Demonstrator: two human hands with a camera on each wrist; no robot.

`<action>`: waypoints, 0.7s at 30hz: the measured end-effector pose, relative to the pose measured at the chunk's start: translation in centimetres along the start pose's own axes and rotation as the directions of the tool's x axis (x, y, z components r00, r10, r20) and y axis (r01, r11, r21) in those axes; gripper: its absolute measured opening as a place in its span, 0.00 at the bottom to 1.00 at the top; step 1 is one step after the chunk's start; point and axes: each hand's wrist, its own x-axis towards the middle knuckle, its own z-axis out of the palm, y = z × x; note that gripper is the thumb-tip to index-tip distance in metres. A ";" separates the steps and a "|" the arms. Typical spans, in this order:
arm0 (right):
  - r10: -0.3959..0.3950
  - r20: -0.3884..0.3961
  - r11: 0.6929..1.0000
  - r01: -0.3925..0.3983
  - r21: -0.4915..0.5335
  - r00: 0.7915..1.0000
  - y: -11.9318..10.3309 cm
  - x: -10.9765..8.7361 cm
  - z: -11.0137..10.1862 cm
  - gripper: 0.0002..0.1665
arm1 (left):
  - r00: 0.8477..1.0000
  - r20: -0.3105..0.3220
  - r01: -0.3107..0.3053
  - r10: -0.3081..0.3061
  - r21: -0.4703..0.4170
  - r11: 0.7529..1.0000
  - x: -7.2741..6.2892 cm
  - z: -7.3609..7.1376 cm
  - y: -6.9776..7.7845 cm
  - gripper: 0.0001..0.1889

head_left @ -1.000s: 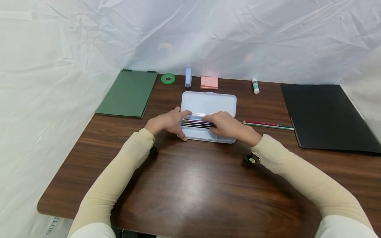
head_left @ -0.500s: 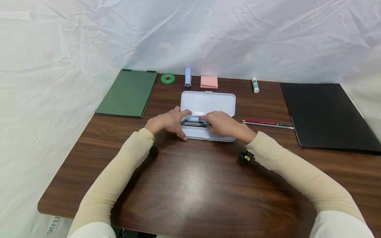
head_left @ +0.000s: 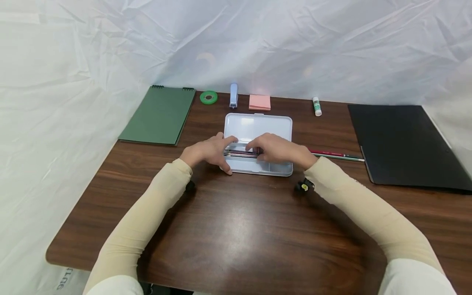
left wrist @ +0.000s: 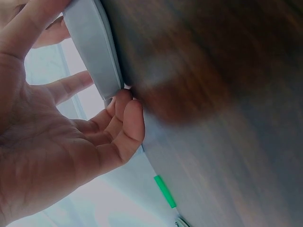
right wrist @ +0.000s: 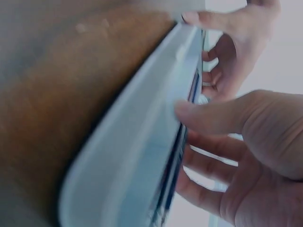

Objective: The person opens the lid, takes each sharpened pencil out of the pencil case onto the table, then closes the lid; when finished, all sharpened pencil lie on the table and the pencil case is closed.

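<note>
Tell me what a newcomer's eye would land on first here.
Likely the open white case at the centre, its left end in the left hand, the right hand at its pencils. Then the big black folder at right and green pad at left.

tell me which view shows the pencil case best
Head view: the pencil case lies open there, only partly covered. Left wrist catches a cropped part; right wrist, one long side and some interior, blurred.

Sleeved arms (head_left: 147, 217) are slanting inward, the left hand (head_left: 211, 150) gripping, its thumb (head_left: 225, 167) spread wide, the right hand (head_left: 277, 148) pinching between thumb and fingers (right wrist: 208, 165).
</note>
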 end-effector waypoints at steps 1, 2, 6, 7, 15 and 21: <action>-0.009 0.019 1.000 0.009 0.004 1.000 0.2 0.2 -0.2 0.24 | 1.000 -0.002 -0.001 0.001 0.002 1.000 0.0 0.0 0.0 0.55; -0.018 0.037 1.000 0.018 0.012 0.999 0.4 0.4 -0.4 0.24 | 1.000 -0.003 -0.001 0.001 0.002 1.000 0.0 0.0 0.0 0.55; -0.053 0.074 0.997 0.048 0.057 0.996 1.1 1.0 -0.9 0.21 | 1.000 -0.001 -0.002 0.002 -0.003 1.000 0.0 0.1 0.0 0.55; -0.060 0.075 0.996 0.055 0.066 0.995 1.2 1.1 -0.9 0.20 | 1.000 0.000 -0.003 0.003 -0.004 1.000 0.0 0.1 -0.1 0.55; -0.058 0.071 0.998 0.056 0.036 0.996 0.9 1.5 -1.0 0.20 | 1.000 -0.003 -0.015 0.015 0.000 1.000 0.1 0.1 -0.2 0.54; -0.040 0.110 0.999 0.037 0.029 0.993 0.8 1.5 -1.1 0.25 | 1.000 -0.001 -0.016 0.016 -0.008 1.000 0.2 0.2 -0.1 0.54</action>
